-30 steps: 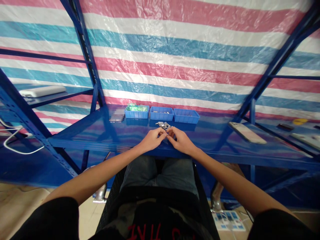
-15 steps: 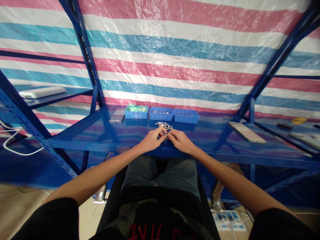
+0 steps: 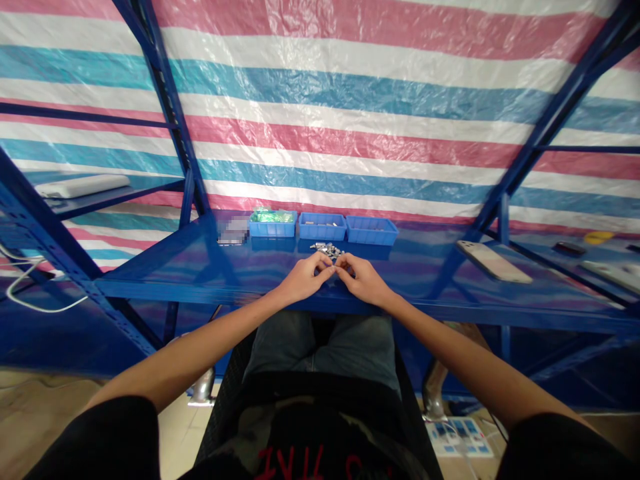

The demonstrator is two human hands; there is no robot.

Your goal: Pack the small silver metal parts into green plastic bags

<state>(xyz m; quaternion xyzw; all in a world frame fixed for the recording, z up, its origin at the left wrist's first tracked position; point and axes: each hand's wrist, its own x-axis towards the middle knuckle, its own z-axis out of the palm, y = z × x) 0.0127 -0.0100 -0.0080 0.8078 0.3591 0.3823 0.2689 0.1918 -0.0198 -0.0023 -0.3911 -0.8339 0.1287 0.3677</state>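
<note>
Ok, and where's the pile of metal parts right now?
In the head view, the metal parts lie near mid-picture on the table, just beyond the left hand and right hand and in front of the middle bin.

Wide-angle view, mod. bright above, dim beneath tabletop (image 3: 420, 270). Specular glare on striped sheet (image 3: 350, 100), esp. upper ctr.; dark reflections on tabletop. Periph. stretched; detail at fingertips (image 3: 328, 271) soft; pixelated patch (image 3: 234, 231) nr. L bin (image 3: 273, 229).

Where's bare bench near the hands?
Bare: bench between right hand and pale phone; also left of left hand, in front of the pixelated item. Crowded: small metal parts between the hands and middle blue bin.
</note>
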